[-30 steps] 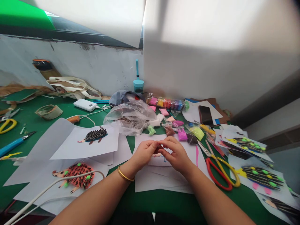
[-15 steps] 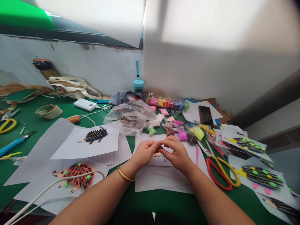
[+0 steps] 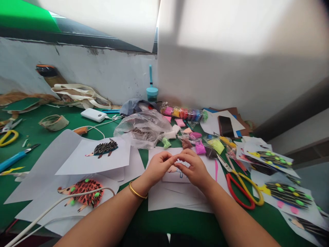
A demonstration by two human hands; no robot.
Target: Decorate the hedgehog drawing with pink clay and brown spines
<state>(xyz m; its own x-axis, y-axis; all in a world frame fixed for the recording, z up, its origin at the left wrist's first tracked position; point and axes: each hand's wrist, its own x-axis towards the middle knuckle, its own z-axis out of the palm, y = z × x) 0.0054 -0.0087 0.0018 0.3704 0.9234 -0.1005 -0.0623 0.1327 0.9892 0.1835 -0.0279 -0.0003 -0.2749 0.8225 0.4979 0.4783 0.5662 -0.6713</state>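
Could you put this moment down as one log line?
left hand: touching right hand; anything held: hidden; beneath: white paper with blue drawn lines; right of hands: metal scissors with red and yellow handles

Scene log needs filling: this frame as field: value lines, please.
left_hand: bare left hand, fingertips up against the other hand's; any held item indistinct
right_hand: bare right hand, fingers curled
under_hands: small white paper sheet with blue line drawing, partly covered
tools: red-and-yellow-handled metal scissors, right of hands
materials: small clear plastic packet with magenta contents, beyond hands
art: coral hedgehog picture with dark seed-like pieces, left of hands
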